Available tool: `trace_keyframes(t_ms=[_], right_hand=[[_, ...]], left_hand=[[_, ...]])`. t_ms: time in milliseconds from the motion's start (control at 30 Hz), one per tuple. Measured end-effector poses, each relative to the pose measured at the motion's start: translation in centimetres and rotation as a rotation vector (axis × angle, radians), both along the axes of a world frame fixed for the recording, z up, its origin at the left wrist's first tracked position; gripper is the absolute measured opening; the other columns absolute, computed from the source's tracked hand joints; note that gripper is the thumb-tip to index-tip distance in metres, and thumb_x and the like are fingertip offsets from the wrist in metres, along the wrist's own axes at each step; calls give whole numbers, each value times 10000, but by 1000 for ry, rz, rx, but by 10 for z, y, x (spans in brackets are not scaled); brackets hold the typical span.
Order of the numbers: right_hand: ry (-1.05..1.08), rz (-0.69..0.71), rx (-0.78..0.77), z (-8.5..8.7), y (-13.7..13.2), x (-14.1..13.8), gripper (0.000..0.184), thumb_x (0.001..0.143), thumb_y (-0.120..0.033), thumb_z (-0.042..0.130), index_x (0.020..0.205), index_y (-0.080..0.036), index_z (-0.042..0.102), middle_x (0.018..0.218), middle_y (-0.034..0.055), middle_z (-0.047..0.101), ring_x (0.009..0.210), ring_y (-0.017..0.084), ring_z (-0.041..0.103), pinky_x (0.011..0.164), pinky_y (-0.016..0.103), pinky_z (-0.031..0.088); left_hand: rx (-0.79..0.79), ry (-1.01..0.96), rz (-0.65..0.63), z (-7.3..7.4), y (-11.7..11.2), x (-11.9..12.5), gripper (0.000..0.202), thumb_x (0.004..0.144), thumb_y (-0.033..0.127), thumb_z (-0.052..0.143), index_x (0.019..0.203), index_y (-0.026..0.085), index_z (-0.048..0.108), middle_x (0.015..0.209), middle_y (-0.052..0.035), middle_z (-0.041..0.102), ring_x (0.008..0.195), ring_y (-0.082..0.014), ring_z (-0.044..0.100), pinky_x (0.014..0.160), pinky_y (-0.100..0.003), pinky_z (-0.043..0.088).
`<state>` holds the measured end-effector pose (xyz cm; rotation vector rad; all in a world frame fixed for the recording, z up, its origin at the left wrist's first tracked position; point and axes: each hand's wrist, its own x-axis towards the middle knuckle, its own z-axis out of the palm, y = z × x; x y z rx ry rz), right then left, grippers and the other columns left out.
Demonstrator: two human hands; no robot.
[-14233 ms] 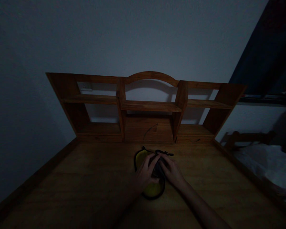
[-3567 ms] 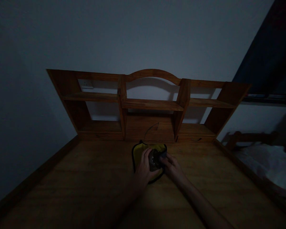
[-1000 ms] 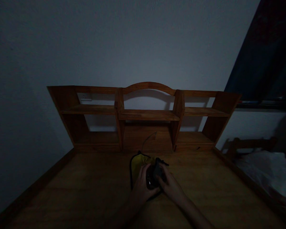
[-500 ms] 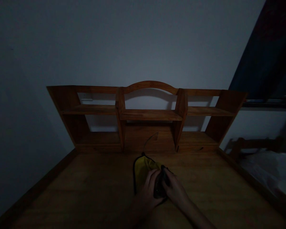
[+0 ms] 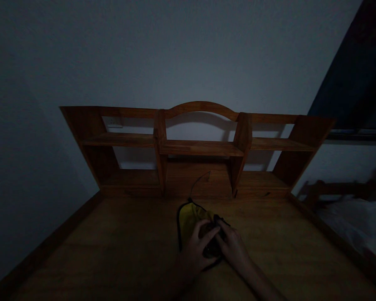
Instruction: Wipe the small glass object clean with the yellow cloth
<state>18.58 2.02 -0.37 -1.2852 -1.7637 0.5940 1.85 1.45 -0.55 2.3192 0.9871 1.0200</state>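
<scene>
A yellow cloth piece [image 5: 185, 217] with black edging, like a flat pouch, lies on the desk with a thin dark cord [image 5: 196, 183] running from its top. Over its right part, my left hand [image 5: 196, 246] is curled around a dark, glossy rounded object [image 5: 210, 248]. From the other side, my right hand [image 5: 232, 244] grips the same object near its upper edge, with its fingers bent. Dim light and the fingers hide much of the object, so its kind cannot be made out.
At the back of the wooden desk [image 5: 122, 238] stands a wooden shelf unit [image 5: 200, 147] against the pale wall. A raised rim [image 5: 59, 234] runs along the desk's left side. To the right, whitish bedding [image 5: 357, 219] lies beside a dark wooden frame.
My left fingers have shifted across the top of the dark object, closer to my right fingers. Both hands stay over the yellow cloth. The view has tilted slightly.
</scene>
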Motion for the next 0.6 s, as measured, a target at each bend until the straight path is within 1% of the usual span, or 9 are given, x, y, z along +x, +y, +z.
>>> trace_keyframes(t_ms=[167, 267, 333, 400, 467, 500, 533, 600], right_hand=[[-9, 13, -30, 9, -5, -2, 462, 804, -196, 483, 1264, -226, 497, 1206, 78, 613, 1082, 252, 590, 924, 395, 478], [-35, -7, -27, 20, -7, -2, 515, 760, -176, 514, 1271, -238, 478, 1157, 62, 641, 1011, 246, 622, 884, 381, 498], [-56, -47, -5, 33, -8, -1, 490, 742, -172, 519, 1228, -241, 512, 1079, 53, 672, 945, 243, 642, 840, 369, 512], [-82, -136, 41, 51, -12, 2, 393, 770, -204, 504, 1158, -240, 556, 980, 48, 695, 839, 231, 659, 760, 346, 529], [-121, -249, 120, 78, -21, 4, 311, 819, -260, 477, 1113, -233, 575, 913, 54, 697, 735, 215, 657, 670, 323, 532], [-129, -270, 187, 93, -30, 4, 298, 836, -275, 466, 1108, -228, 577, 921, 62, 692, 743, 212, 655, 672, 320, 529], [-144, -262, 265, 108, -40, 5, 304, 844, -282, 468, 1126, -229, 567, 958, 67, 684, 786, 215, 654, 700, 324, 527], [-179, -273, 427, 136, -66, 4, 360, 827, -274, 514, 1186, -259, 539, 1005, 58, 679, 854, 228, 650, 769, 352, 518]], left_hand=[[-4, -57, 67, -5, 0, 2, 743, 636, 205, 734, 1293, 315, 407, 1338, -53, 340, 1221, -254, 426, 1011, -387, 436], [-1, -96, 97, -7, 1, 3, 728, 621, 208, 736, 1271, 286, 417, 1326, -63, 359, 1207, -252, 441, 1009, -377, 435], [5, -112, 118, -5, 2, 3, 730, 603, 211, 742, 1257, 269, 423, 1315, -70, 369, 1215, -258, 428, 1019, -381, 420], [-8, -121, 141, 0, 1, 3, 733, 590, 210, 746, 1248, 268, 428, 1305, -68, 375, 1222, -259, 416, 1022, -381, 413], [-39, -129, 164, 4, 0, 2, 737, 576, 204, 750, 1238, 277, 434, 1297, -58, 381, 1215, -255, 421, 1017, -378, 416], [-56, -136, 175, 7, -1, 2, 740, 571, 200, 752, 1235, 283, 436, 1296, -53, 383, 1209, -252, 426, 1014, -378, 418], [-70, -141, 179, 8, -2, 2, 744, 568, 198, 753, 1234, 290, 435, 1296, -49, 385, 1205, -252, 430, 1013, -381, 417], [-93, -153, 174, 9, -2, 2, 745, 573, 201, 751, 1239, 302, 431, 1297, -45, 386, 1195, -254, 440, 1009, -392, 418]])
